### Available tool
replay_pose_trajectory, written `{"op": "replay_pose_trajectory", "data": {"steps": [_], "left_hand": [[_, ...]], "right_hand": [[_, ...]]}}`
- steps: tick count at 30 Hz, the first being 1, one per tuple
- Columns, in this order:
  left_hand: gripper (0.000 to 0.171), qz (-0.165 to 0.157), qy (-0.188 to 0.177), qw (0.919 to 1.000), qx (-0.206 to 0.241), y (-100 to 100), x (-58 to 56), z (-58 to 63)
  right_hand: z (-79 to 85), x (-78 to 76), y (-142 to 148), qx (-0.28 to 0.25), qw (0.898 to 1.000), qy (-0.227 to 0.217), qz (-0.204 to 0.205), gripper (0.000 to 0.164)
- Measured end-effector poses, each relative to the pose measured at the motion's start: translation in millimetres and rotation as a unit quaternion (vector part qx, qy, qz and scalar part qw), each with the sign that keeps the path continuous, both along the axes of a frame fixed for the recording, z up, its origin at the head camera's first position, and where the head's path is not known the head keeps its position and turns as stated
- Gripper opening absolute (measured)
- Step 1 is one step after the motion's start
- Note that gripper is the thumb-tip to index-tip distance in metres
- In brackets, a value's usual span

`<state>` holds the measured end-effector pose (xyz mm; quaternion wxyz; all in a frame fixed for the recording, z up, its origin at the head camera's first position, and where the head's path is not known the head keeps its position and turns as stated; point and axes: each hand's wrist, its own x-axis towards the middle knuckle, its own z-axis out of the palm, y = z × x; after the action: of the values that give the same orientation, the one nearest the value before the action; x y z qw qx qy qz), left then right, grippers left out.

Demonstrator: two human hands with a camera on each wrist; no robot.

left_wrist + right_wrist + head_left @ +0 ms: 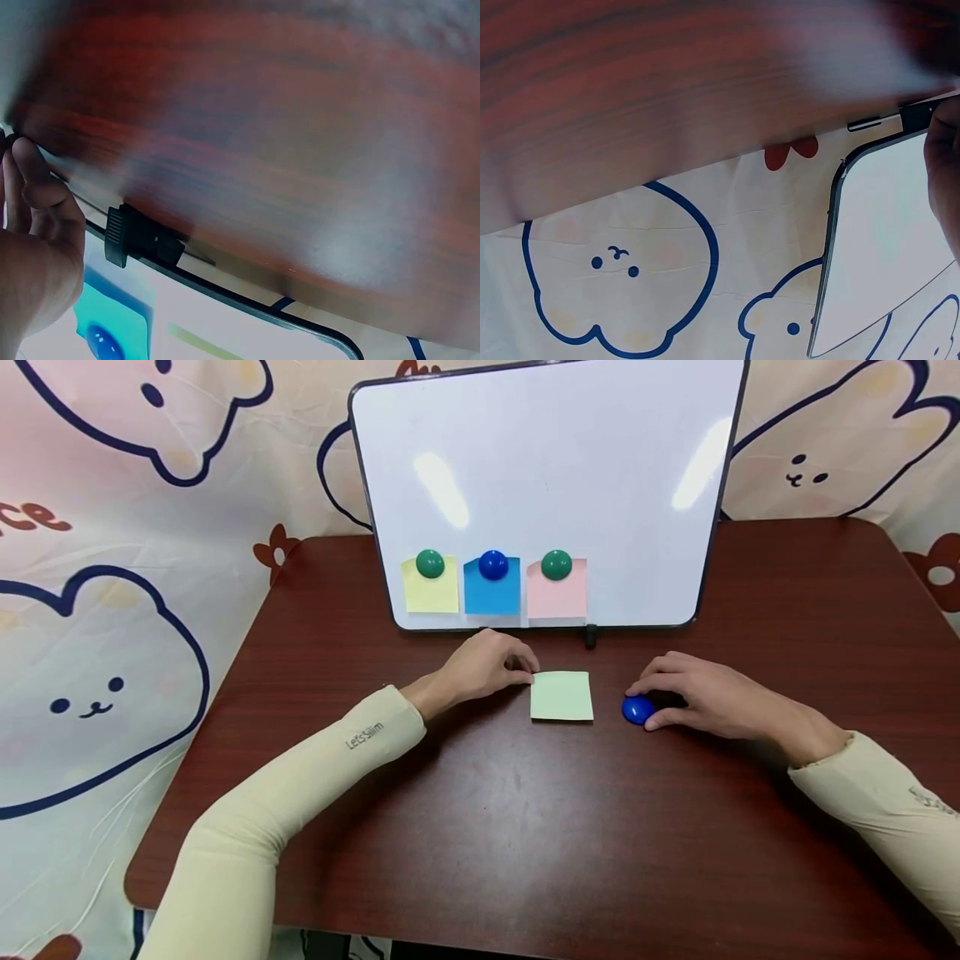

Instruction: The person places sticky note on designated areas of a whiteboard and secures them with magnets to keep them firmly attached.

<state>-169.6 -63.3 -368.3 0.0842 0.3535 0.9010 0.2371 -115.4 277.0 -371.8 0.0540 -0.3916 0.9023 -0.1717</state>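
Observation:
My left hand point(486, 667) pinches the upper left corner of a pale green sticky note point(562, 697) between thumb and forefinger, over the dark table. To the right, my right hand point(701, 695) holds a round blue magnet point(637, 709) between thumb and fingers. Behind them stands a whiteboard point(555, 460). Along its lower edge are a yellow note point(432, 597) under a green magnet point(431, 563), a blue note point(492, 598) under a blue magnet point(493, 565), and a pink note point(557, 599) under another green magnet point(557, 565). Both wrist views show only part of each hand.
The whiteboard rests on the brown table point(480, 843), and a black stand clip point(142, 236) shows at its lower edge in the left wrist view. A curtain point(97, 635) printed with cartoon bears hangs behind and to the left.

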Motion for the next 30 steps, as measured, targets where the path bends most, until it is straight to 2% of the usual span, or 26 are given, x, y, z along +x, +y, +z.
{"op": "replay_pose_trajectory", "data": {"steps": [5, 14, 30], "left_hand": [[0.010, 0.002, -0.008, 1.0000, 0.003, -0.8, 0.4, 0.1], [0.007, -0.008, 0.003, 1.0000, 0.004, -0.2, 0.4, 1.5], [0.009, -0.008, 0.007, 0.9999, -0.014, 3.4, 0.9, 0.5]], "right_hand": [[0.3, 0.4, -1.2, 0.003, 1.000, 0.004, 0.001, 0.040], [-1.2, 0.7, -1.0, 0.002, 1.000, 0.017, 0.002, 0.040], [-1.5, 0.9, -1.6, 0.001, 1.000, 0.022, 0.005, 0.041]]}}
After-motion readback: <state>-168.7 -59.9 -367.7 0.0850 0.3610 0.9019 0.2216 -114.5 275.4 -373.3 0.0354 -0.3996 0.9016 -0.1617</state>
